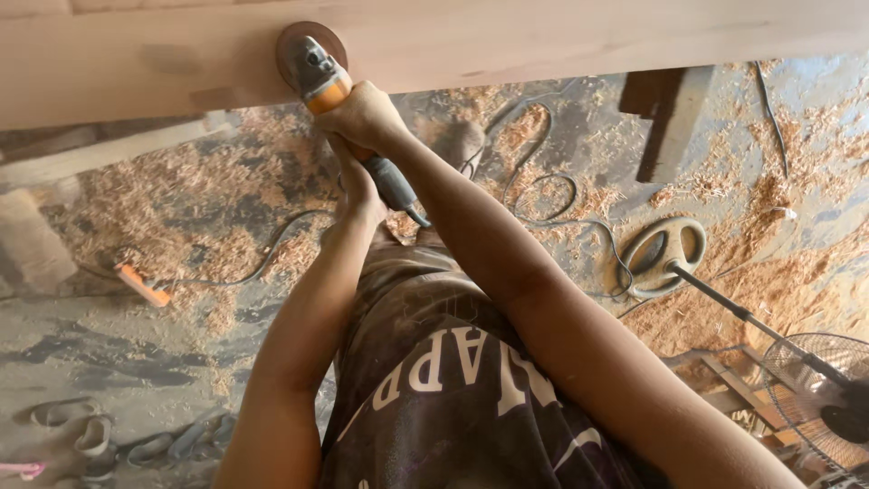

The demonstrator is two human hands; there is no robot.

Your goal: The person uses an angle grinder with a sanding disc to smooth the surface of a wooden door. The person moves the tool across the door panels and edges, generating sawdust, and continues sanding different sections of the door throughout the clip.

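Wood plank (543,41), pale, smooth, runs across top of view; angle grinder (319,72) w/ sanding disc (294,45) sits flat on its face, near lower edge, left of centre

Right hand (367,116) wraps the orange neck just behind the grey gear head, grip pressed tight around it. Left hand (358,190) is lower on the dark rear handle, mostly hidden behind right forearm, so grip looks closed round the handle but can't tell finger detail

Doing this well, IMO:
- keep disc flat or only slightly tilted, else it gouges the soft wood
- light even pressure, keep moving along the grain, no dwelling
- watch the lower edge of plank, disc is close to it and could round it over
- cord (534,181) trails from the handle down to the floor in loops, keep it behind the body and off the disc

Tool look: round brownish disc, dusty, grey metal head, orange collar, dark grey tail. Plank shows a darker smudge left of the disc, rest is clean

Floor (181,335) is concrete covered w/ sawdust and shavings. Standing fan (815,380) lying bottom right, its round base (665,249) nearer centre. Sandals (81,435) bottom left, dark board (665,118) upper right
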